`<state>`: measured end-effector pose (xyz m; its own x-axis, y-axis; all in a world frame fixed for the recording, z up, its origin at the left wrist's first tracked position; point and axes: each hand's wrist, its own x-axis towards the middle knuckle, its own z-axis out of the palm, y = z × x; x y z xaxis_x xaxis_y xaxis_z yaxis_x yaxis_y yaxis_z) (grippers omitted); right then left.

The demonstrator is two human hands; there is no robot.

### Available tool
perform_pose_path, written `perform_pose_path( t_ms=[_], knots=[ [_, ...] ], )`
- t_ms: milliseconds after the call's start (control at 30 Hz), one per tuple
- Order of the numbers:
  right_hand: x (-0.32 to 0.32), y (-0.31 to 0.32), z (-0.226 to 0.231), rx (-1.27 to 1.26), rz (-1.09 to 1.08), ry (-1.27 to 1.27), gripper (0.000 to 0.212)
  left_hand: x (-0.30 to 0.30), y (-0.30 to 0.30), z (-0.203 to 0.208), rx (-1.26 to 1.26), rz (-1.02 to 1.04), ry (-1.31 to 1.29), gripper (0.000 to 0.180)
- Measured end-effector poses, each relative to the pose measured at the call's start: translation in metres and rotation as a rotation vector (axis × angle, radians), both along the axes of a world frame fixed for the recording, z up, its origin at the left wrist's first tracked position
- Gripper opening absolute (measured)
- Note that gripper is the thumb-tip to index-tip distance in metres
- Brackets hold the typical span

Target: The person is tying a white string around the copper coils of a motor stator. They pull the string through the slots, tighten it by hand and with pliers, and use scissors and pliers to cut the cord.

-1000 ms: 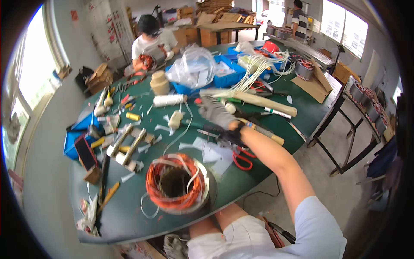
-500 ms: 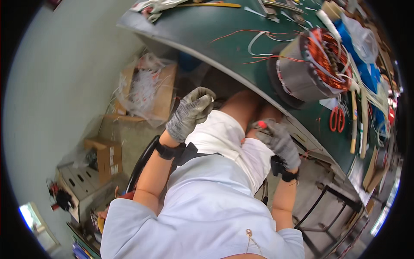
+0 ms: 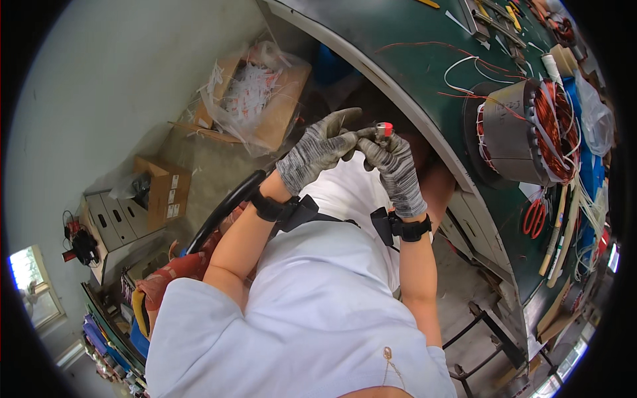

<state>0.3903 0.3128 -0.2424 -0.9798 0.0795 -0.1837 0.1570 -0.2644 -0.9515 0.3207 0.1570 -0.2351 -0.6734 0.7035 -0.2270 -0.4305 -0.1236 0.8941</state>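
Note:
Both hands wear grey knitted gloves and meet above my lap. My right hand (image 3: 395,162) is closed around a lighter (image 3: 384,131); its red end and metal hood stick up out of the fingers. My left hand (image 3: 315,151) is just beside it, fingertips next to the right hand's. Its index finger stretches out while the thumb and other fingers are drawn together. Whatever those fingers pinch is too small or hidden to name. On the green bench to the right lies a motor stator (image 3: 511,132) with copper windings, thin red and white leads trailing from it.
Red-handled scissors (image 3: 535,217) and wooden sticks (image 3: 559,229) lie beside the stator on the bench (image 3: 424,69). The bench edge curves close to my right arm. A cardboard box (image 3: 292,99) with white scraps in plastic stands on the floor ahead. A chair armrest (image 3: 222,209) is at my left.
My hands have come together from apart, with the right moving left and up, the lighter in it. The view has shifted, so the bench and stator sit farther right.

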Motion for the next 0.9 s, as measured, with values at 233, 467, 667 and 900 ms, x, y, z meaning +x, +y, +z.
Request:
perform_pose_path(
  t_ms=[233, 467, 667, 900],
  knots=[
    [0.009, -0.003, -0.013, -0.035, -0.139, -0.072, 0.015, 0.005, 0.002, -0.005, -0.236, -0.052, 0.016, 0.029],
    [0.012, -0.009, -0.014, -0.093, -0.214, -0.080, 0.029, 0.014, 0.010, -0.012, -0.260, 0.098, 0.182, 0.007],
    [0.015, -0.003, -0.016, -0.024, -0.110, -0.244, 0.055, 0.018, 0.012, -0.011, -0.381, 0.188, 0.720, 0.011],
    [0.012, -0.001, -0.027, 0.034, -0.129, -0.328, 0.052, 0.015, 0.011, -0.021, -0.394, 0.206, 1.025, 0.017]
  ],
)
